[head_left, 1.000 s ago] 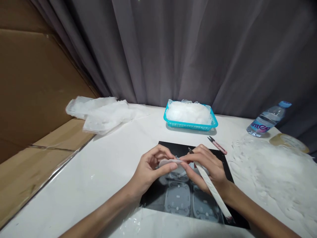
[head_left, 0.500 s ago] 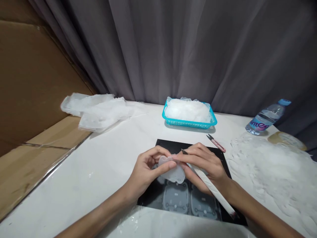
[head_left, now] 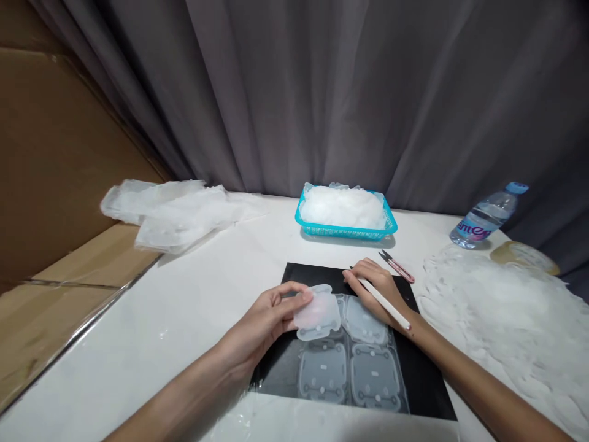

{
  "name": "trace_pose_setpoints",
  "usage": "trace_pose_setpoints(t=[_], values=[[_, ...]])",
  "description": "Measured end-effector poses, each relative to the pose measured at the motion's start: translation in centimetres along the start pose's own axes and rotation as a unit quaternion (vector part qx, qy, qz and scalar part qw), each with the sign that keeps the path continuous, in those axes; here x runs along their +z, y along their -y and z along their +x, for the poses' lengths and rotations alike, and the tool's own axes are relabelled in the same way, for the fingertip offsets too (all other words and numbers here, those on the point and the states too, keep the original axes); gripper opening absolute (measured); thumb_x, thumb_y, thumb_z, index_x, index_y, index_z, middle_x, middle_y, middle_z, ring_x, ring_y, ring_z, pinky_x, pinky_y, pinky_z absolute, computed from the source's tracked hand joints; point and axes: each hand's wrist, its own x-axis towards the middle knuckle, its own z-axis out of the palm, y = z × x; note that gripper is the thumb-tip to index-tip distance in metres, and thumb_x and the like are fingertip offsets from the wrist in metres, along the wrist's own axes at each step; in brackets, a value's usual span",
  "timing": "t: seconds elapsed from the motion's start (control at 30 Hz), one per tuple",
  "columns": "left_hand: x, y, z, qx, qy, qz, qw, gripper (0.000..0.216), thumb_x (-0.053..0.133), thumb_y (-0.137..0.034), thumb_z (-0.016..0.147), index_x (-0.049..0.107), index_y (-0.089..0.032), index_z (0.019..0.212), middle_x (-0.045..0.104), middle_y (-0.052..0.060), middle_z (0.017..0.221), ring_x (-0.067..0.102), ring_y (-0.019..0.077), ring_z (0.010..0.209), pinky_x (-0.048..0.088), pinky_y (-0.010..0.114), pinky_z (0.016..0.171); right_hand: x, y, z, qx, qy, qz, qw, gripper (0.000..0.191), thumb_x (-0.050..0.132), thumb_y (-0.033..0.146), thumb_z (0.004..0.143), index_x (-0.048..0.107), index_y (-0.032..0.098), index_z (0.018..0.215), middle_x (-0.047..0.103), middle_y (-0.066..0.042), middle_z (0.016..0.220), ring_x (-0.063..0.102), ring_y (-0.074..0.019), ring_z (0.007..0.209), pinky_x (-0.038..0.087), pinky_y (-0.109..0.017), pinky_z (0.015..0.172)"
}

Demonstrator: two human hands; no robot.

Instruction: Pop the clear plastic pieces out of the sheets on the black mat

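My left hand (head_left: 280, 310) pinches a thin, translucent white piece with a scalloped outline (head_left: 317, 320) between thumb and fingers, tilted above the board. In my right hand (head_left: 375, 285) is a slim white pen-like tool (head_left: 384, 302) with a dark tip; its exact kind is unclear. That hand rests over the upper right of a black board (head_left: 427, 374). On the board lies a clear sheet (head_left: 276, 368) bearing several rounded-square grey shapes (head_left: 375, 374). The raised piece and my left fingers hide part of the sheet's upper left.
Pink-handled thread snips (head_left: 399, 269) lie behind the board. Further back stands a turquoise basket (head_left: 345, 232) heaped with white material. At right are a water bottle (head_left: 483, 221) and a spread pile of translucent pieces (head_left: 510, 325). White sheets (head_left: 184, 212) lie by the cardboard (head_left: 83, 258) at left.
My hands have moved apart. The left keeps the translucent piece, now turned more face-on, while the right has drawn away to the right with the white tool, uncovering more of the sheet.
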Motion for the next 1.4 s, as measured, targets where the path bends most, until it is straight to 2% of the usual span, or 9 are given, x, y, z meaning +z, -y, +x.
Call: trace_pose_setpoints(t=[0.3, 0.47, 0.57, 0.63, 0.83, 1.07, 1.23, 1.33, 1.4], values=[[0.0, -1.6, 1.4, -0.038, -0.062, -0.153, 0.986, 0.016, 0.061, -0.008, 0.092, 0.073, -0.006, 0.103, 0.079, 0.018, 0.103, 0.079, 0.0265, 0.093, 0.066, 0.034, 0.088, 0.9, 0.1, -0.1, 0.05, 0.029, 0.023, 0.998, 0.026, 0.058, 0.021, 0.102, 0.062, 0.021, 0.077, 0.066, -0.002, 0.078, 0.061, -0.0181, 0.079, 0.047, -0.031, 0.077], [0.5, -6.5, 4.6, 0.123, -0.092, -0.211, 0.965, 0.023, 0.053, -0.017, 0.095, 0.067, -0.008, 0.11, 0.076, 0.021, 0.115, 0.075, 0.031, 0.112, 0.062, 0.044, 0.099, 1.2, 0.0, 0.4, 0.064, 0.014, 0.022, 0.998, 0.028, 0.058, 0.02, 0.102, 0.064, 0.02, 0.074, 0.069, -0.001, 0.076, 0.065, -0.017, 0.077, 0.048, -0.028, 0.076], [1.0, -10.7, 9.1, 0.258, -0.055, -0.117, 0.957, 0.033, 0.059, -0.035, 0.093, 0.069, -0.01, 0.111, 0.072, 0.02, 0.129, 0.067, 0.0326, 0.127, 0.054, 0.044, 0.109, 1.5, -0.2, 0.5, 0.053, 0.014, 0.013, 0.998, 0.029, 0.058, 0.02, 0.102, 0.062, 0.02, 0.073, 0.068, -0.001, 0.076, 0.063, -0.0171, 0.076, 0.048, -0.029, 0.075], [1.8, -12.9, 12.7, 0.367, -0.053, 0.073, 0.926, 0.046, 0.053, -0.048, 0.095, 0.067, -0.013, 0.122, 0.065, 0.018, 0.142, 0.059, 0.0334, 0.136, 0.047, 0.047, 0.115, 1.7, -0.2, 0.5, 0.041, 0.014, 0.006, 0.999, 0.029, 0.058, 0.021, 0.102, 0.06, 0.02, 0.073, 0.066, -0.001, 0.075, 0.062, -0.0173, 0.076, 0.047, -0.029, 0.074], [3.8, -12.4, 19.5, 0.41, 0.008, 0.272, 0.87, 0.03, 0.08, -0.032, 0.078, 0.075, -0.019, 0.105, 0.072, 0.014, 0.135, 0.049, 0.0368, 0.145, 0.018, 0.047, 0.128, 2.1, -0.2, 0.4, 0.006, 0.015, -0.015, 1.0, 0.027, 0.056, 0.019, 0.102, 0.058, 0.021, 0.075, 0.063, -0.002, 0.076, 0.06, -0.0176, 0.075, 0.046, -0.029, 0.073], [1.8, -8.2, 14.0, 0.452, 0.035, 0.414, 0.789, 0.027, 0.05, -0.033, 0.102, 0.067, -0.021, 0.119, 0.066, 0.012, 0.136, 0.054, 0.0293, 0.135, 0.03, 0.045, 0.121, 2.3, -0.2, 0.3, 0.001, 0.018, 0.0, 1.0, 0.027, 0.054, 0.023, 0.102, 0.06, 0.021, 0.076, 0.064, -0.002, 0.078, 0.062, -0.0187, 0.078, 0.046, -0.03, 0.075], [0.9, -3.8, 7.4, 0.384, 0.112, 0.534, 0.745, 0.033, 0.066, -0.053, 0.095, 0.063, -0.022, 0.106, 0.067, 0.006, 0.106, 0.065, 0.0259, 0.099, 0.051, 0.038, 0.092, 1.4, -0.4, 0.6, 0.098, -0.055, 0.03, 0.993, 0.036, 0.049, 0.034, 0.106, 0.061, 0.02, 0.075, 0.065, -0.002, 0.074, 0.063, -0.0183, 0.072, 0.047, -0.029, 0.071], [1.3, -1.1, 5.5, 0.359, 0.18, 0.612, 0.681, 0.065, 0.078, -0.069, 0.078, 0.058, -0.021, 0.118, 0.063, 0.009, 0.118, 0.063, 0.0302, 0.11, 0.051, 0.04, 0.096, -0.1, -0.4, 1.1, 0.167, -0.105, 0.034, 0.98, 0.041, 0.043, 0.041, 0.108, 0.063, 0.019, 0.08, 0.067, -0.004, 0.077, 0.064, -0.0199, 0.076, 0.047, -0.03, 0.074], [1.6, 0.5, 5.2, 0.374, 0.191, 0.644, 0.639, 0.06, 0.071, -0.067, 0.087, 0.058, -0.02, 0.123, 0.064, 0.012, 0.124, 0.063, 0.0322, 0.115, 0.049, 0.044, 0.101, -1.7, 0.0, 1.8, 0.181, -0.095, 0.041, 0.978, 0.044, 0.043, 0.045, 0.107, 0.065, 0.019, 0.08, 0.068, -0.004, 0.078, 0.065, -0.0201, 0.077, 0.047, -0.03, 0.075]])
